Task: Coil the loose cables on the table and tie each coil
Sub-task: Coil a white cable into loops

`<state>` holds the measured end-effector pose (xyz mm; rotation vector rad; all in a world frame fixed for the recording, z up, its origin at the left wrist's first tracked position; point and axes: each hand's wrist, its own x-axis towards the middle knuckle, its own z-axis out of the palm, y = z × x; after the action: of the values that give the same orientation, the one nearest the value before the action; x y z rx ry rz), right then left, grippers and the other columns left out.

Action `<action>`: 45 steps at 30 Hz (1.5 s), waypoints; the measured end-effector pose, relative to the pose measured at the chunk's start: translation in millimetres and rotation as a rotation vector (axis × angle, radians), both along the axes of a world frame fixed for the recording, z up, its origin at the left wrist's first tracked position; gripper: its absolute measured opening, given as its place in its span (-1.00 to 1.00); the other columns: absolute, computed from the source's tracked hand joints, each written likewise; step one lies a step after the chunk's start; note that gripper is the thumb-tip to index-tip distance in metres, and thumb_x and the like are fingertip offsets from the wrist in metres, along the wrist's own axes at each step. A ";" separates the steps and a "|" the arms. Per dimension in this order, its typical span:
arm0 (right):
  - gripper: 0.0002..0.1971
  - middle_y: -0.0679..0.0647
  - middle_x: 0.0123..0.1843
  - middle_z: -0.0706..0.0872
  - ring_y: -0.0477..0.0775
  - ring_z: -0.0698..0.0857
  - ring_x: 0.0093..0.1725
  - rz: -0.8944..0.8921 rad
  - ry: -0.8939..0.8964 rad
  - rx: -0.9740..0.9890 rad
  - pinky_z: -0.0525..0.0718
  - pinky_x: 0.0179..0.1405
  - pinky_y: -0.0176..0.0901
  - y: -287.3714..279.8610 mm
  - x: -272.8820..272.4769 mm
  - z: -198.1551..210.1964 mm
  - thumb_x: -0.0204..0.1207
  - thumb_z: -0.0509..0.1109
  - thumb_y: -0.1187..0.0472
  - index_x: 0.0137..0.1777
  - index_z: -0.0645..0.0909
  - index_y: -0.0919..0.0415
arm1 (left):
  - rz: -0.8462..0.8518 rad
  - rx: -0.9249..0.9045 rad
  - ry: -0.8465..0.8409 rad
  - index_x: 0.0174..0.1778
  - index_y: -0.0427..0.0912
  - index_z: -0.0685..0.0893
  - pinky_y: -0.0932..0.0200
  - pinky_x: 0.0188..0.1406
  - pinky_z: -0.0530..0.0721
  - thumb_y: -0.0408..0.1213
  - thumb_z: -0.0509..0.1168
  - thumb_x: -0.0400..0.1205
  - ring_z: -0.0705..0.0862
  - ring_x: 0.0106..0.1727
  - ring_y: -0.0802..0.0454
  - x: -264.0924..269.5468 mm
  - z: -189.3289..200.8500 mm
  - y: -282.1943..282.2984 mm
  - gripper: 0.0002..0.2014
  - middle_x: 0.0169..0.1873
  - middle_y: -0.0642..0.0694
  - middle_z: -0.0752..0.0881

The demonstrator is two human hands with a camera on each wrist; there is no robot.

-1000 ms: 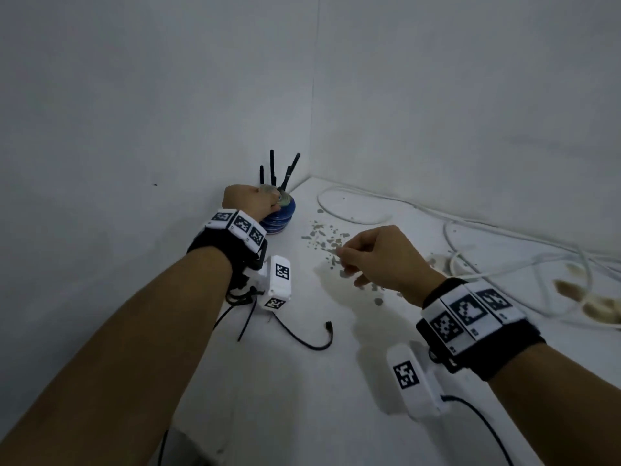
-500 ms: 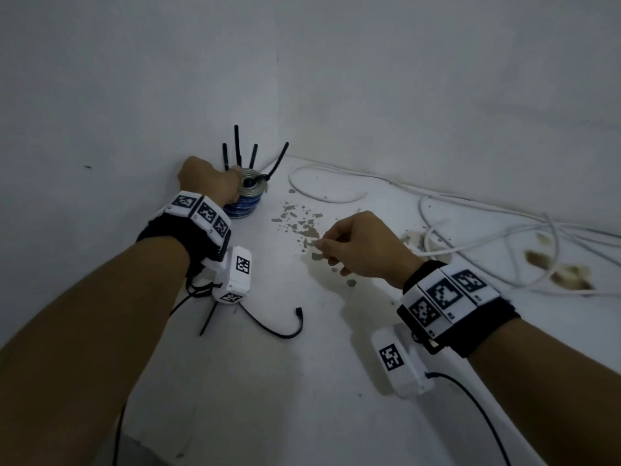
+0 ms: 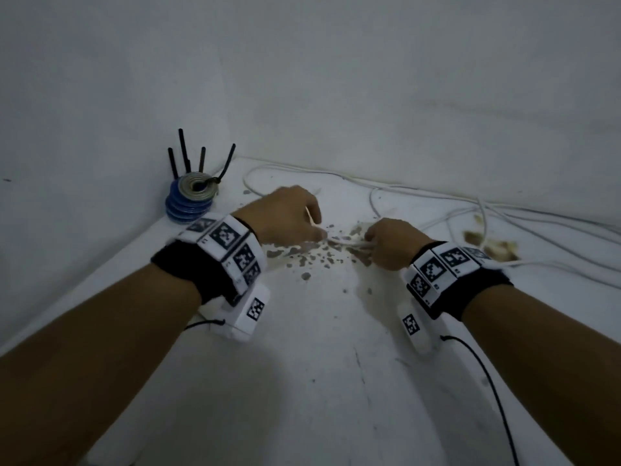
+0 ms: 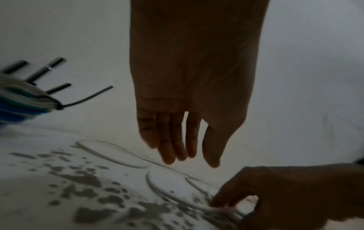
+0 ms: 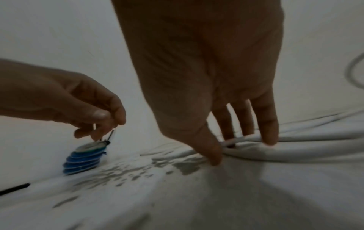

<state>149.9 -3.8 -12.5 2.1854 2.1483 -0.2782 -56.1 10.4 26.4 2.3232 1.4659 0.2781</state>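
A stack of tied coils stands on the worktop in the corner, upper left of the frame. Loose cables sprawl along the wall toward the right edge. At centre the left hand and right hand sit side by side, with a cable end between them.

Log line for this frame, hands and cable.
right hand: grips white cable | left hand: nearby, grip unclear | tied coils: stacked in corner
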 end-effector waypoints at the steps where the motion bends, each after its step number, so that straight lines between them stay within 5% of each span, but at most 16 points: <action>1: -0.78 0.18 0.19 0.75 0.21 0.69 0.19 0.007 0.029 0.002 0.69 0.09 -0.06 -2.0 6.2 -0.3 0.59 0.40 0.18 0.18 0.74 0.20 | -0.044 -0.026 0.083 0.32 -0.05 0.64 0.19 -0.08 0.56 0.02 0.45 0.59 0.66 0.02 0.06 9.5 -2.3 -3.2 -0.58 0.20 -0.02 0.68; 4: -0.89 0.10 0.02 0.78 0.15 0.73 0.06 0.046 0.155 0.128 0.65 -0.06 -0.10 -14.2 20.3 2.8 0.59 0.39 0.25 -0.03 0.75 0.07 | -0.103 -0.094 0.225 0.61 -0.06 0.39 0.11 0.01 0.58 -0.06 0.42 0.63 0.63 0.24 -0.07 29.7 -13.8 -10.2 -0.37 0.50 -0.10 0.45; 7: -0.85 0.10 0.08 0.78 0.14 0.70 0.05 0.134 0.288 0.365 0.67 0.03 -0.01 -33.7 27.2 9.6 0.64 0.35 0.22 0.10 0.75 0.12 | -0.113 0.028 0.118 0.38 -0.16 0.61 0.12 -0.06 0.56 -0.10 0.37 0.67 0.65 0.16 -0.14 42.3 -18.0 -17.2 -0.61 0.23 -0.14 0.62; 10: -0.85 0.08 0.04 0.81 0.15 0.71 0.06 0.170 0.339 0.549 0.66 0.06 0.05 -54.4 34.7 22.4 0.63 0.38 0.20 0.10 0.75 0.14 | -0.067 0.151 -0.182 -0.12 -0.24 0.69 0.19 -0.37 0.47 -0.07 0.23 0.75 0.63 -0.23 -0.04 49.0 -11.0 -29.1 -0.69 -0.26 -0.06 0.67; 14: -0.84 0.19 -0.07 0.80 0.25 0.71 -0.04 -0.026 0.342 0.629 0.62 -0.13 -0.03 -73.3 72.5 36.6 0.64 0.35 0.20 -0.02 0.72 0.26 | 0.056 0.056 -0.726 -0.17 -0.29 0.66 -0.01 -0.27 0.75 -0.10 0.16 0.79 0.71 -0.39 0.01 58.1 8.4 -48.0 -0.63 -0.26 -0.10 0.79; 17: -0.79 0.27 -0.09 0.77 0.33 0.71 -0.05 -0.185 0.315 0.588 0.61 -0.17 0.00 -90.3 118.9 34.6 0.64 0.34 0.18 -0.08 0.70 0.31 | 0.250 0.051 -1.204 -0.19 -0.28 0.57 0.11 -0.47 0.71 -0.20 0.12 0.82 0.66 -0.52 0.03 55.4 29.4 -51.6 -0.68 -0.30 -0.21 0.76; 20: -0.77 0.32 0.02 0.78 0.36 0.70 0.01 -0.280 0.280 0.622 0.62 -0.09 0.04 -119.7 156.8 36.4 0.68 0.31 0.17 0.02 0.73 0.31 | 0.347 0.063 -1.406 -0.26 -0.23 0.52 0.17 -0.51 0.70 -0.19 0.09 0.83 0.65 -0.57 0.04 43.6 40.1 -50.3 -0.65 -0.32 -0.23 0.74; 25: -0.77 0.30 -0.06 0.78 0.37 0.71 -0.07 -0.293 0.257 0.776 0.68 -0.12 0.12 -150.8 169.0 42.7 0.72 0.21 0.17 0.04 0.66 0.27 | 0.276 -0.281 -1.343 -0.19 -0.28 0.50 0.19 -0.54 0.70 -0.27 0.05 0.84 0.70 -0.55 -0.04 63.9 38.7 -82.6 -0.69 -0.41 -0.25 0.79; 29: -0.63 0.10 -0.13 0.74 0.22 0.72 -0.11 -0.152 0.529 0.783 0.75 -0.14 -0.11 -156.3 127.9 48.9 0.63 0.19 0.39 0.39 0.55 0.14 | 0.110 -0.486 -1.244 -0.07 -0.38 0.55 0.12 -0.24 0.80 -0.35 0.08 0.82 0.82 -0.29 -0.10 99.9 28.0 -112.8 -0.77 -0.18 -0.35 0.81; 30: -0.61 0.03 -0.19 0.69 0.19 0.73 -0.15 -0.118 0.597 0.755 0.77 -0.13 -0.03 -156.7 115.4 50.0 0.65 0.16 0.37 0.41 0.53 0.11 | 0.090 -0.479 -1.251 -0.07 -0.39 0.58 0.13 -0.19 0.82 -0.37 0.12 0.80 0.83 -0.24 -0.10 108.3 24.1 -116.7 -0.78 -0.11 -0.37 0.80; 32: -0.61 -0.14 -0.24 0.61 0.01 0.71 -0.24 -0.061 0.697 0.696 0.72 -0.16 0.05 -155.5 93.7 48.1 0.68 0.11 0.31 0.45 0.51 0.09 | 0.101 -0.457 -1.329 -0.09 -0.39 0.64 0.19 -0.17 0.82 -0.36 0.20 0.77 0.81 -0.25 -0.05 123.3 18.4 -121.9 -0.79 -0.12 -0.34 0.76; 34: -0.56 -0.27 -0.22 0.51 -0.23 0.58 -0.27 -0.036 0.814 0.662 0.55 -0.15 -0.12 -154.8 76.4 42.3 0.64 0.10 0.23 0.50 0.49 0.14 | 0.163 -0.478 -1.456 -0.12 -0.38 0.66 0.26 -0.21 0.80 -0.35 0.24 0.75 0.77 -0.34 0.03 133.7 15.9 -124.0 -0.80 -0.23 -0.27 0.72; 37: -0.62 -0.32 -0.12 0.47 -0.25 0.52 -0.07 -0.006 1.018 0.694 0.52 0.05 -0.17 -152.1 59.0 32.9 0.68 0.13 0.05 0.44 0.49 0.12 | 0.243 -0.583 -1.580 -0.12 -0.41 0.66 0.32 -0.28 0.77 -0.37 0.27 0.74 0.77 -0.37 0.06 140.5 14.0 -121.2 -0.81 -0.27 -0.24 0.71; 41: -0.69 -0.07 -0.25 0.63 -0.13 0.57 -0.24 -0.101 1.139 0.903 0.55 -0.16 -0.13 -134.8 55.1 33.6 0.80 0.10 0.05 -0.02 0.61 0.18 | 0.201 -0.703 -1.436 -0.04 -0.46 0.70 0.28 -0.30 0.77 -0.36 0.35 0.69 0.77 -0.27 -0.01 136.1 6.7 -113.8 -0.82 -0.22 -0.28 0.74; 43: -0.61 0.16 -0.26 0.74 0.02 0.66 -0.30 -0.118 1.163 0.903 0.60 -0.28 -0.16 -126.1 58.8 38.6 0.80 0.10 0.02 -0.19 0.55 0.19 | 0.185 -0.641 -1.280 0.05 -0.41 0.71 0.24 -0.27 0.78 -0.36 0.41 0.64 0.76 -0.24 -0.01 130.1 2.9 -105.7 -0.83 -0.17 -0.25 0.77; 45: -0.56 0.38 -0.39 0.65 0.11 0.63 -0.43 -0.108 1.198 0.860 0.60 -0.42 -0.20 -119.5 65.8 43.3 0.80 0.10 0.02 -0.24 0.49 0.29 | 0.194 -0.543 -1.268 0.13 -0.32 0.68 0.20 -0.28 0.74 -0.40 0.43 0.61 0.76 -0.21 0.00 121.9 1.6 -90.7 -0.81 -0.14 -0.21 0.77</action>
<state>215.6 -123.2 30.9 3.0779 3.1454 -1.0748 65.7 -80.4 28.0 1.0964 0.8823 1.0121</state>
